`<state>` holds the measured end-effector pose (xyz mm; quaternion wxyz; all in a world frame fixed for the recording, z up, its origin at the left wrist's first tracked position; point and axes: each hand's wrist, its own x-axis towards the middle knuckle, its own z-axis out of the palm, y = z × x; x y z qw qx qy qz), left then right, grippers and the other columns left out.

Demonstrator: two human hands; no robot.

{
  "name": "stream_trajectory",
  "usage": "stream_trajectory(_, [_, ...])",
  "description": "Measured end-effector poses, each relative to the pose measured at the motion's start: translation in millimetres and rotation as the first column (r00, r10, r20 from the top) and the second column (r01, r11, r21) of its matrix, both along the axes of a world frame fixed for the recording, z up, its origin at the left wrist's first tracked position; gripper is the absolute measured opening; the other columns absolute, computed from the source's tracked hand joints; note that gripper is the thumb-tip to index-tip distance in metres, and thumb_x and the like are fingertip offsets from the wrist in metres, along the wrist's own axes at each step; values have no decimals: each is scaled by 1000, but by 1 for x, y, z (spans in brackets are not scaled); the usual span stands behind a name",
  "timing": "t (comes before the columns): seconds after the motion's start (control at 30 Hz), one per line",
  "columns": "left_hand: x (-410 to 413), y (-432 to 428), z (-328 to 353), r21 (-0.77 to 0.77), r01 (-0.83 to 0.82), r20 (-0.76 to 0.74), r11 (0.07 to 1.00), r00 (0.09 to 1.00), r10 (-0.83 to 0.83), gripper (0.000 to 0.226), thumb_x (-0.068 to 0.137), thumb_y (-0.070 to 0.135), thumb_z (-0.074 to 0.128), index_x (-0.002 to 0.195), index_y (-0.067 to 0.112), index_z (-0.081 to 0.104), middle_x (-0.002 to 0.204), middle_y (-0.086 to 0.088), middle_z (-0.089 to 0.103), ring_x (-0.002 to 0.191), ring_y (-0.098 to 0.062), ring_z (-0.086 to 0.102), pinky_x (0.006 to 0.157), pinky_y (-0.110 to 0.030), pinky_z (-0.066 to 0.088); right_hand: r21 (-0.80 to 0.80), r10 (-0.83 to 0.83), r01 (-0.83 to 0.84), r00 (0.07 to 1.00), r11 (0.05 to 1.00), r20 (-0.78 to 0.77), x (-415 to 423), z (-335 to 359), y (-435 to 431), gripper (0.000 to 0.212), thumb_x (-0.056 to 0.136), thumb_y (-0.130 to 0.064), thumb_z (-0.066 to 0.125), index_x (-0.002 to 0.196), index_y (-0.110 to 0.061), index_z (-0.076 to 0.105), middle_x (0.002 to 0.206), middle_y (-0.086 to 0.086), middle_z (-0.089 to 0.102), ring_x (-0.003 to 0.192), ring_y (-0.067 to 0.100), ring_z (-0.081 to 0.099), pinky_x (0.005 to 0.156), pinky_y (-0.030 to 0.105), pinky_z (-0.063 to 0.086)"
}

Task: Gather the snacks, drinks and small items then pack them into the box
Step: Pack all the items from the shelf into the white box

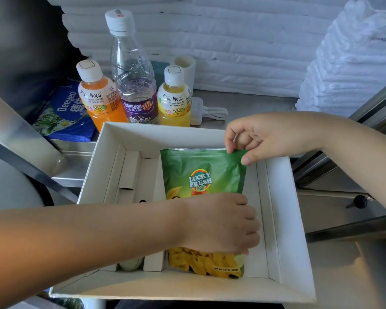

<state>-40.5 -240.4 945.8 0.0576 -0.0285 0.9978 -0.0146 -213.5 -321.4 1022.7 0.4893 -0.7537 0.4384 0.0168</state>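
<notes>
Inside the box (283, 219), at its right side, the snack bag (201, 170) lies flat: the right hand (261, 134) pinches its top corner and the left hand (221, 224) curls over its lower half, likely to seat it snugly; the water bottle (134, 85) stands behind the box.

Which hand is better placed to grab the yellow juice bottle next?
Right, probably. The right hand pinches the snack bag at its top corner, nearest the yellow juice bottle; the left hand lies low on the bag, farther from it.
</notes>
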Motion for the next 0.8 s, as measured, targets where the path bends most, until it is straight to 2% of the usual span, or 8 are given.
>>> stream_trajectory(0.07, [15,-11,12,-168,23,-145,986,988,-48,27,98,17,33,100,18,60,100,2,60,96,-19,54,95,-34,40,26,-28,28,1000,999,14,-2,-1,2,33,83,3,66,98,-24,55,86,1,71,80,19,70,72,22,52])
stream_trajectory(0.13, [26,-21,23,-197,-35,-254,980,967,-17,27,94,13,38,105,18,62,110,-1,61,107,-22,56,98,-38,40,-2,-36,36,999,999,4,-3,-4,4,34,82,2,68,98,-25,55,88,1,71,78,25,69,72,32,54])
stream_trajectory(0.2, [35,-32,34,-214,-124,-264,969,962,66,23,91,13,45,105,15,64,109,-5,63,104,-25,59,89,-39,47,-57,-53,52,999,997,-12,-4,-7,6,38,80,-1,70,94,-32,55,88,-1,70,78,29,66,74,41,52])
stream_trajectory(0.27, [45,-41,38,-200,-252,-329,947,927,178,18,89,15,52,102,10,64,102,-9,63,93,-29,61,75,-40,52,-98,-76,72,997,993,-30,-4,-8,9,41,78,-5,73,90,-40,54,85,-11,68,69,11,65,67,28,50])
stream_trajectory(0.43, [45,-48,47,22,-560,-332,828,777,535,38,90,30,51,114,1,59,106,-15,63,94,-34,61,72,-45,54,-64,-141,142,990,988,20,-9,-8,15,43,79,-2,72,91,-38,51,90,-10,71,82,10,70,72,23,52])
stream_trajectory(0.57, [32,-48,43,106,-549,-336,829,765,550,32,96,30,45,116,7,56,107,-9,60,97,-29,57,80,-44,47,-36,-184,187,981,982,61,-10,-6,18,41,79,-1,72,98,-29,48,85,-8,71,81,13,71,67,18,51])
stream_trajectory(0.7, [31,-43,43,122,-530,-373,839,759,534,36,95,33,38,106,5,57,98,-9,58,86,-28,57,68,-43,49,31,-178,177,983,984,38,-12,-2,27,42,79,-5,73,109,-24,50,87,-4,74,80,11,71,69,18,53])
stream_trajectory(0.8, [27,-38,44,192,-534,-407,823,720,562,38,93,38,38,101,6,56,93,-8,57,82,-27,56,63,-37,46,30,-134,134,991,990,-11,-10,-5,33,22,82,-10,72,101,-16,62,83,-3,75,78,12,71,71,19,55])
